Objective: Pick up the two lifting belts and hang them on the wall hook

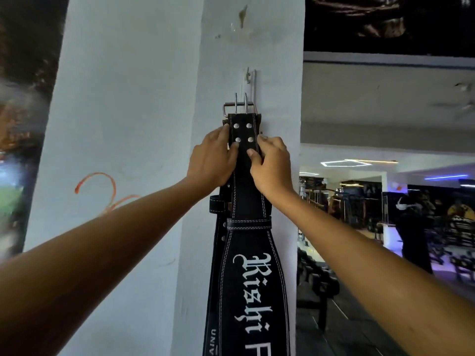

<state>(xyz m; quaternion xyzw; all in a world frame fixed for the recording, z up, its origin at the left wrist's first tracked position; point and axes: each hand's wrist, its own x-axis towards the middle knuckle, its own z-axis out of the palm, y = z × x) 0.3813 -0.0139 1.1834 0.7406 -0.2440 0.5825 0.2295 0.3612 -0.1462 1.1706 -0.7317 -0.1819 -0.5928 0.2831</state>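
Both hands, left hand (213, 160) and right hand (272, 165), pinch the upright front belt (246, 201) just under its buckle (240, 109), the wall hook (248, 74) directly above

Matt black leather belt (248, 265) — white stitching, shiny metal buckle (239, 107), chalky painted wall (123, 98)

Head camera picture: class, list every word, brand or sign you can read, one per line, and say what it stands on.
"Rishi F", cut off at the frame edge: white gothic letters on the front lifting belt.
"UNIV", partly cut off: small white print on the rear belt.
Orange scribble on the pillar: not readable as text.
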